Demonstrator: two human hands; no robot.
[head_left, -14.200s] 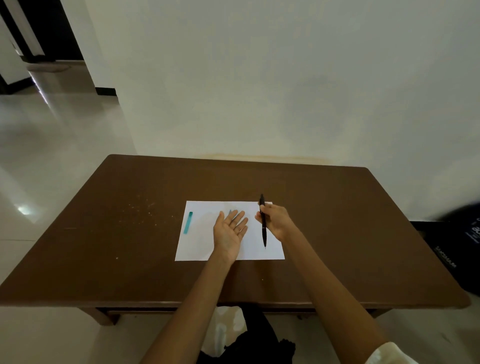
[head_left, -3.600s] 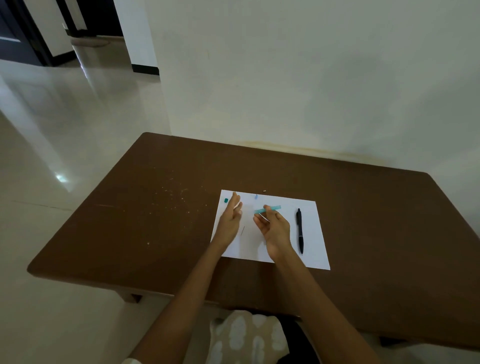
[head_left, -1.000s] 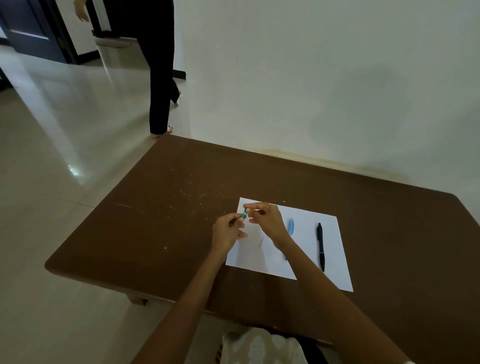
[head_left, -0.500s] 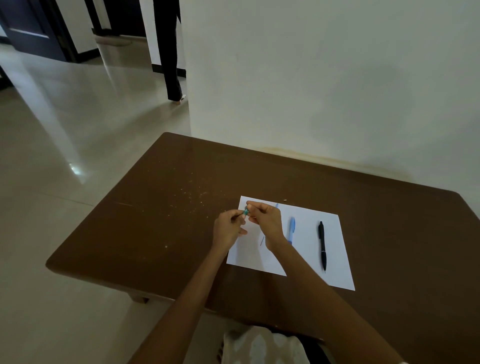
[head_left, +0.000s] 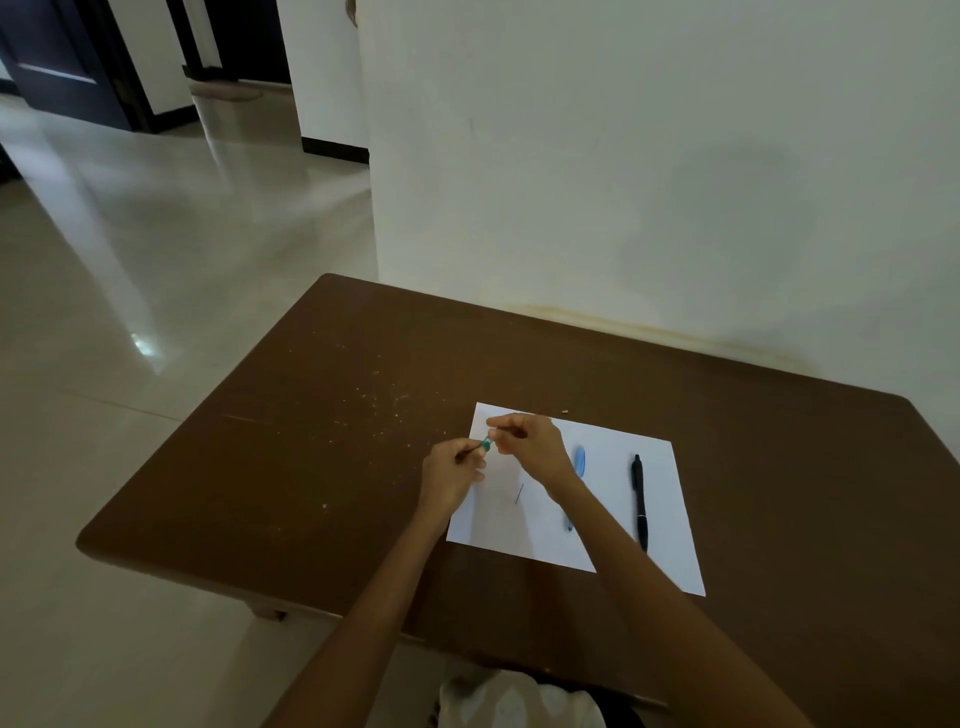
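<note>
A white sheet of paper (head_left: 613, 499) lies on the brown table (head_left: 332, 457). Over its far left corner my left hand (head_left: 452, 470) and my right hand (head_left: 530, 447) meet, both pinching a small teal pen part (head_left: 486, 444) between their fingertips. A light blue pen barrel (head_left: 578, 462) lies on the paper just right of my right wrist. A black pen (head_left: 639, 499) lies further right on the sheet. A thin dark rod (head_left: 519, 493), perhaps the refill, rests on the paper below my hands.
The table's far edge stands against a white wall (head_left: 649, 182). Pale crumbs (head_left: 374, 400) speckle the tabletop left of the paper. Glossy tiled floor (head_left: 130, 291) stretches to the left toward a dark doorway (head_left: 57, 62).
My hands stay together on the teal part, little changed from half a second ago. The person walking in the background hallway has left the view.
</note>
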